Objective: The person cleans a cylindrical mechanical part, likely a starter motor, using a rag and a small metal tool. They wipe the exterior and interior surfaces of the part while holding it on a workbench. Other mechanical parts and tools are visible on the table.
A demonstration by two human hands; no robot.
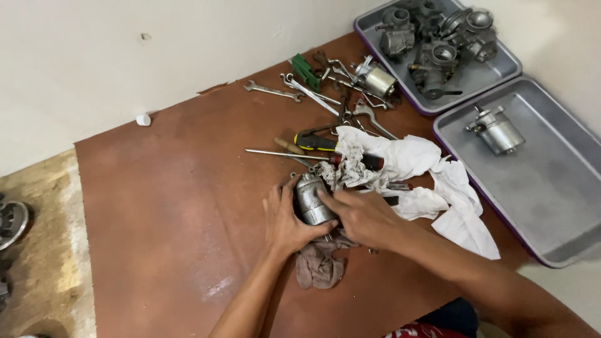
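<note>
i see both hands closed around a small grey metal motor housing [312,199], a stubby cylinder lying on the brown board [175,206]. my left hand [286,220] cups it from the left side, fingers curled over the top and thumb tucked under the near end, a firm wrap with nothing else in it. my right hand [363,216] comes in from the right, its fingertips [325,195] pressed flat against the side of the cylinder, the thumb reaching under the near end; the palm is off the metal, so it is steadying more than clamping

to do this well, i judge the left hand should stay as the anchor and keep the housing from rolling, while the right fingers work it lightly, since the smooth rounded body looks slippery

the housing sits between the two hands, just above a brownish rag [319,266] and touching the edge of a crumpled white cloth [407,169]. a yellow-handled screwdriver [316,142] and a thin metal rod [275,152] lie just beyond it, spanners [272,91] further back, and two grey trays [551,188] with carburettor parts [438,37] stand well apart at the right
</note>
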